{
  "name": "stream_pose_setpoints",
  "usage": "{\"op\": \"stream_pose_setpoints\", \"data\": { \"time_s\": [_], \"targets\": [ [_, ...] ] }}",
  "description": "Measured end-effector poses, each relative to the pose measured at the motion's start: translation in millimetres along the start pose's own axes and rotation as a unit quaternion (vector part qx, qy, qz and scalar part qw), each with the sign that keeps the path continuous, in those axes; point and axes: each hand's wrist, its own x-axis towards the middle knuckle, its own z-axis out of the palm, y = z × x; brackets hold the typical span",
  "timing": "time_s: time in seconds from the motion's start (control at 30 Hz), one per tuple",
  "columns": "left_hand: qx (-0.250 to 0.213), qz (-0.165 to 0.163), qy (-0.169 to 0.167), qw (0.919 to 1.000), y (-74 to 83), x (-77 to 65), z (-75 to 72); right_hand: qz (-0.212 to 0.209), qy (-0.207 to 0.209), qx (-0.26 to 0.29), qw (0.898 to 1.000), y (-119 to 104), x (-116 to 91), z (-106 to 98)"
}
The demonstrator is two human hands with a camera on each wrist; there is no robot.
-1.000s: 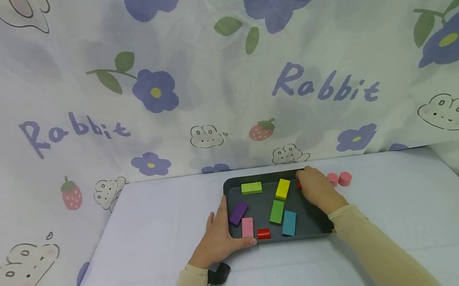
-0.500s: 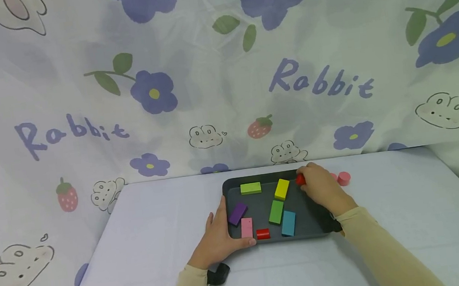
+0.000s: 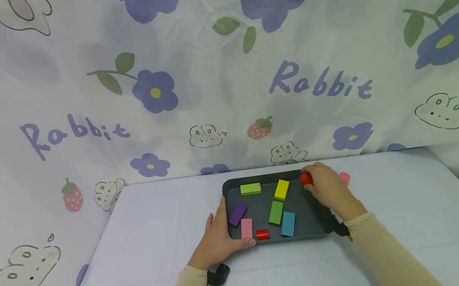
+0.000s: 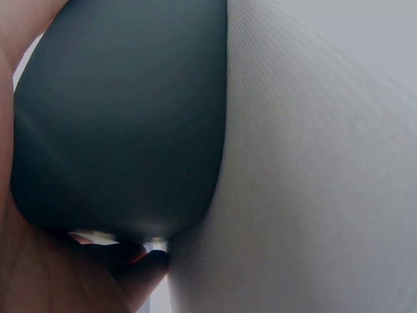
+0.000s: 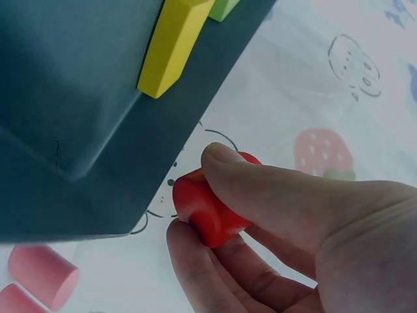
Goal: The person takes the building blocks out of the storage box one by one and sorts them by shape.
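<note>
My right hand (image 3: pixel 332 192) pinches a red cylinder block (image 5: pixel 207 207) between thumb and fingers. In the head view, the block overlaps the far right corner of a dark tray (image 3: pixel 306 221). In the right wrist view, it appears just off the rim. My left hand (image 3: pixel 215 241) rests against the tray's near left corner, its thumb along the front wall and straight fingers along the left side. Inside the tray lie blocks: light green (image 3: pixel 250 189), yellow (image 3: pixel 281 190), green (image 3: pixel 275 212), blue (image 3: pixel 288 224), purple (image 3: pixel 237 214), pink (image 3: pixel 246 229), and another red cylinder block (image 3: pixel 262 234).
Two pink cylinders (image 5: pixel 44 277) stand on the white table (image 3: pixel 150 232), right of the tray; the right hand partly hides them in the head view. Behind the table hangs a printed cloth (image 3: pixel 216 97). A black wrist device (image 3: pixel 219 275) sits on the left wrist.
My right hand has lifted the red cylinder block and moved slightly right, so more of the block shows and one pink cylinder is now covered. The left hand and tray stay put.
</note>
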Motion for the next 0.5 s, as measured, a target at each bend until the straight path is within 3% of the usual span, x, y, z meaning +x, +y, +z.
{"op": "stream_pose_setpoints", "data": {
  "time_s": [0.5],
  "targets": [
    [0.003,-0.008,0.01,0.9999,1.3,-7.0,8.9,-0.005,0.046,0.035,0.998,13,-21,-2]
  ]
}}
